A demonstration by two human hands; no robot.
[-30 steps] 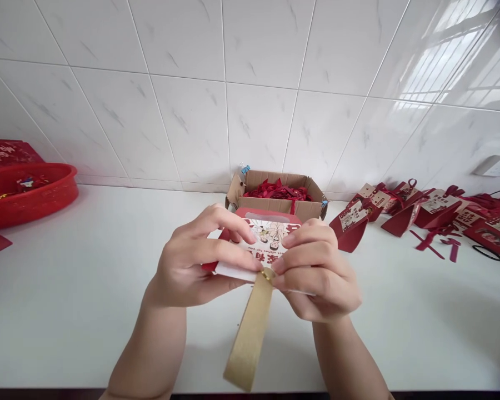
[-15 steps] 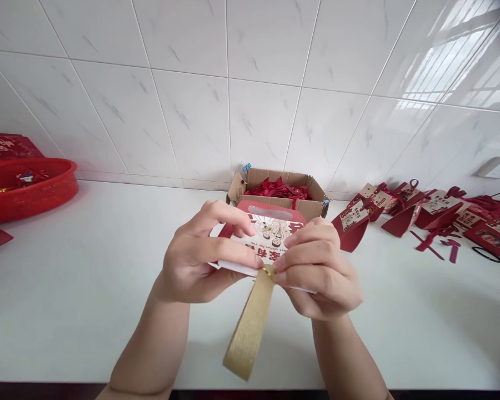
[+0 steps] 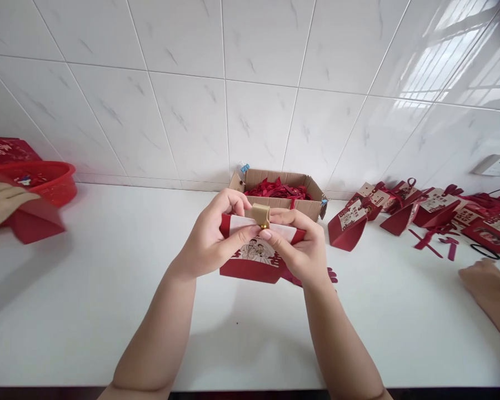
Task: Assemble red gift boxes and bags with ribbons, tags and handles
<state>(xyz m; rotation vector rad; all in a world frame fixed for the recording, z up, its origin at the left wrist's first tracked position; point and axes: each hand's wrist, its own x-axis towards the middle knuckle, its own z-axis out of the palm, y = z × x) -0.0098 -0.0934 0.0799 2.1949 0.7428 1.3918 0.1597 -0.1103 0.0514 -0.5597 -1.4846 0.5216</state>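
A red gift box (image 3: pixel 250 270) with a white top flap and a printed couple is held upright over the white table. My left hand (image 3: pixel 216 236) pinches its top edge from the left, and my right hand (image 3: pixel 302 244) grips the same edge from the right. Between my thumbs, a gold ribbon loop (image 3: pixel 260 214) stands up from the top, with a small gold piece at its base. Dark red ribbon pieces (image 3: pixel 294 278) lie partly hidden behind the box and my right wrist.
Behind stands a cardboard box (image 3: pixel 312 208) of red ribbons. Finished-looking red boxes (image 3: pixel 348 228) crowd the right, near another person's hand (image 3: pixel 485 280). At left, another hand (image 3: pixel 2 203) holds a red box before a red basin (image 3: pixel 62 183).
The red box has turned so its printed couple is upright, and the gold loop now points up instead of hanging down. Other people's hands have appeared at both sides.
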